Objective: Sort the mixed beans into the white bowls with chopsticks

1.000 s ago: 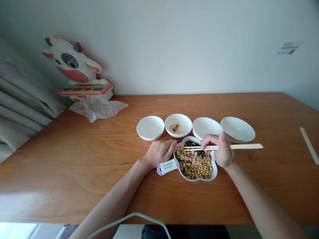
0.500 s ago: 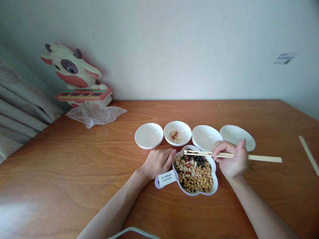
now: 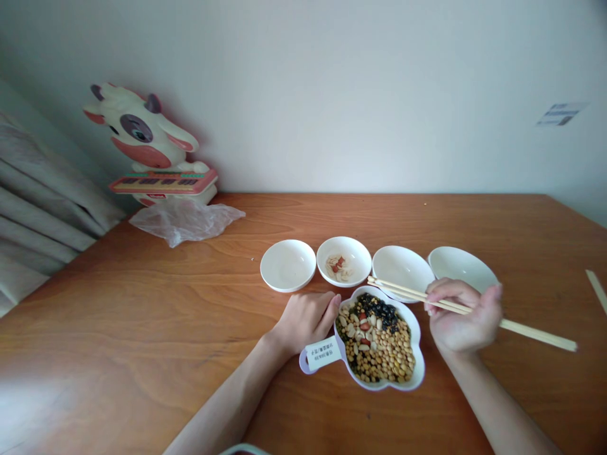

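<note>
The chopsticks (image 3: pixel 535 333) look matt wood, the bowls (image 3: pixel 288 265) glossy, the plastic film (image 3: pixel 190 221) crinkled.

The left hand (image 3: pixel 306 322) and right hand (image 3: pixel 467 319) are bare, as are both slim forearms (image 3: pixel 227 398), tapering towards narrow wrists (image 3: pixel 271 346)

4 bowls (image 3: pixel 287 265) are standing in a row across the table (image 3: pixel 142 328); nut pieces (image 3: pixel 337 268) are lying in the 2nd from the left; a handled dish (image 3: pixel 419 344) is sitting before the middle 2, its handle pointing left and carrying a label (image 3: pixel 323 354); inside it, nuts (image 3: pixel 349 330) are lying mostly left of the beans (image 3: pixel 393 342); the person's left grip (image 3: pixel 310 321) is resting by its left rim; the right grip (image 3: pixel 465 316) is hovering before the rightmost bowl, holding chopsticks (image 3: pixel 535 333); a toy (image 3: pixel 142 136) is standing back left, behind a plastic bag (image 3: pixel 190 222); a strip (image 3: pixel 597 291) is lying far right.
</note>
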Available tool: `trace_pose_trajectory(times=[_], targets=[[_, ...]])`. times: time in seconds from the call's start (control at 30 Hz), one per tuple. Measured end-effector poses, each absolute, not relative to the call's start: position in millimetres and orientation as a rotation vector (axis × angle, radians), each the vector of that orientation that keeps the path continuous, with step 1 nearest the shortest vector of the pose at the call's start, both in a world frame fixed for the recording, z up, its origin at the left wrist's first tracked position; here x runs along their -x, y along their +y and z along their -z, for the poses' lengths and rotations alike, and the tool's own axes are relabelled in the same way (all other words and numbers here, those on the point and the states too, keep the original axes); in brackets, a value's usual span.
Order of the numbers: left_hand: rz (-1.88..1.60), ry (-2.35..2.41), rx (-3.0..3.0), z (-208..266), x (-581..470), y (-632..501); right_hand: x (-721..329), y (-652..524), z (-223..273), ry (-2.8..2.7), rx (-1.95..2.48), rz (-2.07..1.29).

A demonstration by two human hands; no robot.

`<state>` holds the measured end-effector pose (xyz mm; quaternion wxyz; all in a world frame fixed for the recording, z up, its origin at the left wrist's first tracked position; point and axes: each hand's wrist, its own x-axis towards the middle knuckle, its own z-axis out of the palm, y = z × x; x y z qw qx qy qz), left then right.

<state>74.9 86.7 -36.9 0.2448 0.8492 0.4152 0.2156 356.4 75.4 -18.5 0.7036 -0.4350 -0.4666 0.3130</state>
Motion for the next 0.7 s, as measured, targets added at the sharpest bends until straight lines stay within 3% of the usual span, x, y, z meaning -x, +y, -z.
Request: trace_pose_trajectory(times=[0.7], targets=[[-0.602,1.204,-2.391,40,-75,85,-338,69,21,-1.128,0.971,-0.647]])
